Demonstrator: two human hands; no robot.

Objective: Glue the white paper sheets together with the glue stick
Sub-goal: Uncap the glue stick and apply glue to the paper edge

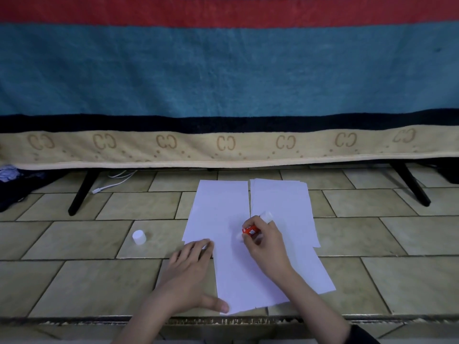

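- The right hand (263, 242) grips the glue stick (250, 230), tip down on the nearest white sheet (238, 276) on the tiled floor (74, 281).
- The left hand (188, 274) lies flat, pinning that sheet's left edge.
- Thin, light paper probably slides and creases; hold near the edge.
- The cap (139, 237) stands left.

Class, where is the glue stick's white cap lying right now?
In the head view, the white cap stands on the tiled floor, left of the paper sheets, beyond the left hand.
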